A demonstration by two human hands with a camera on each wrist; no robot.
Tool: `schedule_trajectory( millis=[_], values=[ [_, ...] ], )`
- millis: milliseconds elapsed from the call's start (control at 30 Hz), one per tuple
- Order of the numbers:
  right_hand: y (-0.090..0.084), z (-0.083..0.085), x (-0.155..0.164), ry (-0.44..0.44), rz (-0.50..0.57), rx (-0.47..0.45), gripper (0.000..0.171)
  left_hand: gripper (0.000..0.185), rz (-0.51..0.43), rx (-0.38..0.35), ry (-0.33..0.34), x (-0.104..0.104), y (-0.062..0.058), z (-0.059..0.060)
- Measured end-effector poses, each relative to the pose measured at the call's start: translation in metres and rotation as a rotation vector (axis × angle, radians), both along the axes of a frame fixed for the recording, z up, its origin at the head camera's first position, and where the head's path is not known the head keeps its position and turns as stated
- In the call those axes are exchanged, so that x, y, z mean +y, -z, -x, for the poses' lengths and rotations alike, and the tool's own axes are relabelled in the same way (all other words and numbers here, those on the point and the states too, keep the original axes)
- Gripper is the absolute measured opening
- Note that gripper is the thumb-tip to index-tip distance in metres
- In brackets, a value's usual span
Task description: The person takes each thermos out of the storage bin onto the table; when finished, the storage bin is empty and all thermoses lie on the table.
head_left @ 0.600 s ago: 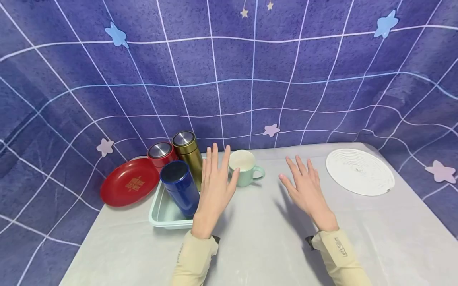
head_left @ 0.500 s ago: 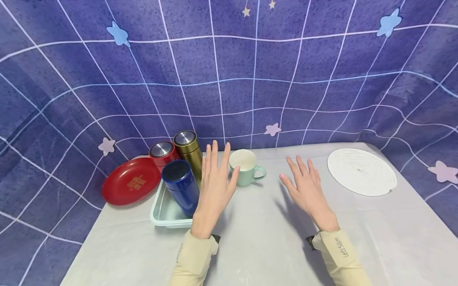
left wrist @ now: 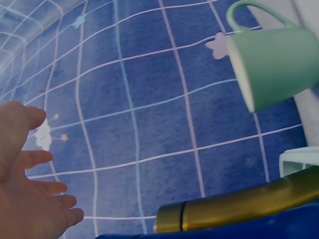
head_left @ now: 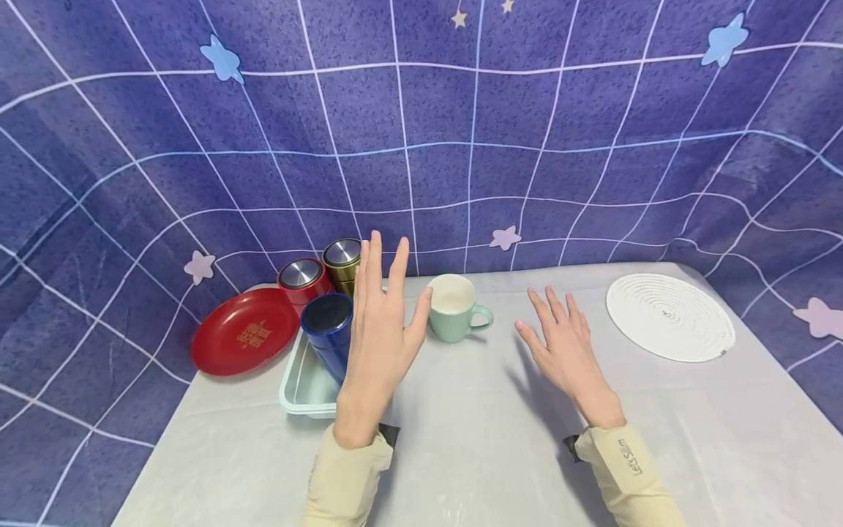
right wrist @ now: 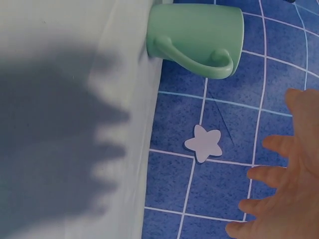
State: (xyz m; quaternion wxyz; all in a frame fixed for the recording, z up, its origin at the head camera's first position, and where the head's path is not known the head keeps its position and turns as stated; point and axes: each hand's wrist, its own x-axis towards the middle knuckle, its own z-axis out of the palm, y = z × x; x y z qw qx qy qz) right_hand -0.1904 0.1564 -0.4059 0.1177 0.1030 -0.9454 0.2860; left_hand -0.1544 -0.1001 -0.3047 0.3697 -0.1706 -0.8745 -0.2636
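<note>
My left hand (head_left: 380,340) is raised over the table with fingers extended and spread, holding nothing. In the head view it covers part of the blue bottle (head_left: 327,326) and of the gold bottle (head_left: 342,262). A red-bodied bottle (head_left: 303,282) with a silver lid stands beside them. The blue bottle stands in a pale green tray (head_left: 299,407). Between the hands, toward the back, sits a mint green mug (head_left: 451,316), its handle turned to the right. My right hand (head_left: 566,351) hovers right of the mug, fingers spread, touching nothing; its shadow falls on the table.
A red plate (head_left: 227,333) with gold markings lies at the back left, next to the bottles. At the back right is a round white coiled mat (head_left: 665,322). A blue grid-patterned curtain (head_left: 441,176) hangs along the table's back edge.
My left hand has risen and shifted left, now hiding more of the blue and gold bottles and uncovering the mug's left side. The right hand stays in place. The view has turned slightly.
</note>
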Motion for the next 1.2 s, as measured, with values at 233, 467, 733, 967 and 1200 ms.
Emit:
schedule_trajectory(
  millis=[233, 467, 733, 967, 1200],
  values=[
    [-0.001, -0.001, -0.002, -0.003, 0.009, 0.004, 0.062, 0.061, -0.063, 0.063, 0.002, -0.010, -0.013, -0.006],
    [0.001, -0.002, -0.003, -0.009, 0.027, 0.019, 0.061, 0.058, -0.141, 0.079, -0.019, -0.021, -0.020, -0.010],
    [0.001, -0.002, -0.002, -0.007, 0.043, 0.019, 0.061, 0.058, -0.198, 0.091, -0.035, -0.038, -0.022, -0.014],
    [0.003, -0.002, -0.002, -0.010, 0.044, 0.020, 0.061, 0.058, -0.230, 0.074, -0.077, -0.053, -0.022, -0.020],
    [0.002, -0.002, -0.003, -0.011, 0.046, 0.022, 0.062, 0.057, -0.271, 0.038, -0.121, -0.066, -0.021, -0.025]
  ],
)
